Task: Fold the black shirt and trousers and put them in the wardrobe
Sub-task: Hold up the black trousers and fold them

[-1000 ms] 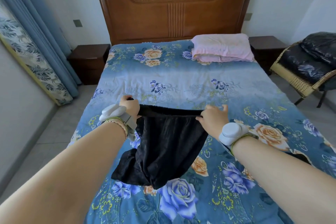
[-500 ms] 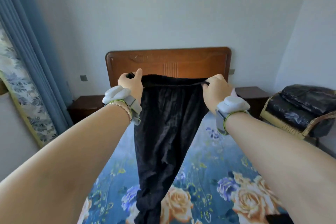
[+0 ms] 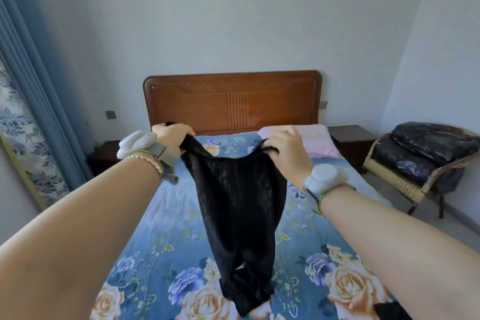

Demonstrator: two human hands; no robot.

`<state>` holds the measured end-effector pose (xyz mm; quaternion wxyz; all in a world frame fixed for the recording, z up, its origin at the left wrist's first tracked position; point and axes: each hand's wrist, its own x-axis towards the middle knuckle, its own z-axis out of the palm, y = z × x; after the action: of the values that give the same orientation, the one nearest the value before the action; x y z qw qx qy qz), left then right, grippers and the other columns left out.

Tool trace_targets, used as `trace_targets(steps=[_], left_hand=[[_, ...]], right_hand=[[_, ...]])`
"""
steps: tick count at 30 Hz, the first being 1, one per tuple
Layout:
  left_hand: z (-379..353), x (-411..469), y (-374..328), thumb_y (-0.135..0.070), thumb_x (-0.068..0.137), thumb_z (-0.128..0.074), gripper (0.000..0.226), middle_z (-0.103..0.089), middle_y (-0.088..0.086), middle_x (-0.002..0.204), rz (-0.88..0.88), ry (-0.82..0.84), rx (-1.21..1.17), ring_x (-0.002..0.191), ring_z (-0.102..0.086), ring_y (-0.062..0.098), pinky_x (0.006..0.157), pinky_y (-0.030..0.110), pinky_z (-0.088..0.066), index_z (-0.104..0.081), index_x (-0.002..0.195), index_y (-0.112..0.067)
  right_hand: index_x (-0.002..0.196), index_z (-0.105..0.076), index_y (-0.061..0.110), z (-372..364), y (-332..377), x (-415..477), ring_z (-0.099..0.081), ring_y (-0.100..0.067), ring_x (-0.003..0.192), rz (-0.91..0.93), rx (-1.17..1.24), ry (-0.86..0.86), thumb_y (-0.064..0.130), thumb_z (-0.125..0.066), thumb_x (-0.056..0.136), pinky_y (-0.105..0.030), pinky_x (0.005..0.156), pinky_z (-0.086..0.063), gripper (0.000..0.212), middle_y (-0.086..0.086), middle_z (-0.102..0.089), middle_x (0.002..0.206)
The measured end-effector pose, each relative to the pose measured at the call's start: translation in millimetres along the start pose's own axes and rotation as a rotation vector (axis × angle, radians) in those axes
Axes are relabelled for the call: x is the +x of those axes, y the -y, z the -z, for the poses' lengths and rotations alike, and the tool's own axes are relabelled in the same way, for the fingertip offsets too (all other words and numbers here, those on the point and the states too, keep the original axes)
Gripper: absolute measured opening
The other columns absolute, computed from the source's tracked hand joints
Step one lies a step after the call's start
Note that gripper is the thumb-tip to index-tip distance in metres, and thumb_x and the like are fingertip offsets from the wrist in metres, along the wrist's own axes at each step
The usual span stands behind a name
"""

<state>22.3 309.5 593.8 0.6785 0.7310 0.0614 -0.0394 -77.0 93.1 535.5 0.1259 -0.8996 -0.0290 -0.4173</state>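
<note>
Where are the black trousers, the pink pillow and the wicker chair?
black trousers (image 3: 233, 202): head view, middle of the hanging cloth.
pink pillow (image 3: 319, 138): head view, its top face.
wicker chair (image 3: 405, 186): head view, woven front edge.

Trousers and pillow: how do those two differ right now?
The trousers are black; the pillow is pink. The trousers hang from the left hand and right hand, legs trailing to the bed; the pillow lies flat by the headboard. Both are soft cloth.

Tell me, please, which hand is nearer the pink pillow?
Right. The right hand is in front of the pink pillow; the left hand, gripping the trousers, is far to its left.
</note>
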Motion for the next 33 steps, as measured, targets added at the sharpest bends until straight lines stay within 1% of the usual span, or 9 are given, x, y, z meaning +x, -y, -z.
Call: trace_targets(steps=[5, 8, 10, 17, 22, 25, 28, 30, 33], left_hand=[[-12.5, -2.7, 43.0, -0.006, 0.08, -0.071, 0.026, -0.067, 0.012, 0.102, -0.143, 0.334, 0.267, 0.1, -0.064, 0.028, 0.095, 0.039, -0.051, -0.066, 0.105, -0.001], [-26.8, -12.8, 51.8, -0.011, 0.085, -0.066, 0.017, -0.065, 0.011, 0.09, -0.305, 0.598, 0.597, 0.085, -0.059, 0.02, 0.085, 0.034, -0.048, -0.071, 0.1, -0.005], [-34.6, -15.8, 52.3, -0.012, 0.085, -0.065, 0.018, -0.064, 0.009, 0.084, -0.339, 0.681, 0.712, 0.08, -0.055, 0.019, 0.077, 0.032, -0.044, -0.072, 0.098, -0.002], [-44.1, -14.4, 58.1, -0.018, 0.081, -0.07, 0.035, -0.06, -0.005, 0.068, -0.412, 0.655, 0.876, 0.06, -0.054, 0.009, 0.061, 0.022, -0.044, -0.063, 0.114, -0.008], [-53.8, -16.7, 68.4, -0.015, 0.083, -0.068, 0.058, -0.063, 0.003, 0.082, -0.385, 0.655, 0.852, 0.063, -0.053, 0.011, 0.061, 0.021, -0.043, -0.043, 0.135, -0.01], [-50.2, -16.8, 79.0, -0.013, 0.085, -0.062, 0.039, -0.069, 0.013, 0.093, -0.371, 0.675, 0.93, 0.062, -0.056, 0.016, 0.053, 0.019, -0.04, -0.053, 0.123, -0.011], [-40.6, -7.0, 99.9, -0.011, 0.087, -0.052, 0.006, -0.057, 0.011, 0.08, -0.307, 0.561, 1.276, 0.075, -0.051, 0.027, 0.066, 0.025, -0.039, -0.057, 0.083, -0.011], [-33.9, 1.2, 106.0, -0.01, 0.088, -0.052, 0.02, -0.052, 0.006, 0.069, -0.141, 0.485, 1.278, 0.07, -0.05, 0.025, 0.063, 0.025, -0.043, -0.049, 0.068, -0.008], [-30.2, 6.1, 94.4, -0.002, 0.093, -0.044, 0.025, -0.057, 0.007, 0.074, 0.146, 0.553, 1.087, 0.059, -0.057, 0.022, 0.049, 0.017, -0.049, -0.047, 0.069, -0.008]], right_hand=[[0.105, -0.061, 0.008, -11.8, 26.4, -17.9, -0.057, -0.002, 0.082, -0.137, 0.448, 0.296, 0.003, -0.071, 0.074, -0.008, 0.076, -0.037, 0.033, 0.003, -0.064, 0.086], [0.092, -0.071, 0.009, -16.2, 30.9, -13.6, -0.056, 0.005, 0.07, -0.104, 0.445, 0.436, 0.003, -0.076, 0.068, -0.009, 0.071, -0.039, 0.025, 0.008, -0.062, 0.08], [0.085, -0.072, 0.006, -19.1, 31.1, -11.5, -0.052, -0.007, 0.079, -0.101, 0.413, 0.455, 0.003, -0.078, 0.067, -0.019, 0.075, -0.036, 0.019, 0.005, -0.054, 0.083], [0.082, -0.073, 0.007, -26.4, 28.7, -17.8, -0.05, -0.015, 0.102, -0.148, 0.382, 0.597, 0.011, -0.085, 0.059, -0.016, 0.081, -0.034, 0.026, -0.007, -0.058, 0.116], [0.086, -0.074, 0.012, -27.7, 25.8, -22.5, -0.043, -0.012, 0.09, -0.133, 0.298, 0.641, 0.019, -0.085, 0.06, -0.024, 0.075, -0.031, 0.029, 0.003, -0.05, 0.089], [0.085, -0.076, 0.013, -26.6, 24.3, -24.6, -0.048, -0.011, 0.076, -0.167, 0.316, 0.593, 0.02, -0.085, 0.061, -0.019, 0.065, -0.034, 0.026, 0.013, -0.05, 0.07], [0.086, -0.075, 0.012, -23.4, 16.1, -25.8, -0.054, -0.009, 0.076, -0.293, 0.317, 0.46, 0.022, -0.083, 0.065, -0.023, 0.071, -0.04, 0.024, 0.01, -0.059, 0.073], [0.088, -0.073, 0.015, -24.4, 13.5, -28.2, -0.056, -0.012, 0.079, -0.294, 0.26, 0.506, 0.023, -0.08, 0.068, -0.028, 0.073, -0.043, 0.022, 0.007, -0.06, 0.076], [0.106, -0.059, 0.021, -28.5, 14.9, -32.2, -0.051, -0.01, 0.076, -0.269, 0.266, 0.624, 0.026, -0.077, 0.072, -0.026, 0.063, -0.037, 0.039, 0.01, -0.054, 0.078]])
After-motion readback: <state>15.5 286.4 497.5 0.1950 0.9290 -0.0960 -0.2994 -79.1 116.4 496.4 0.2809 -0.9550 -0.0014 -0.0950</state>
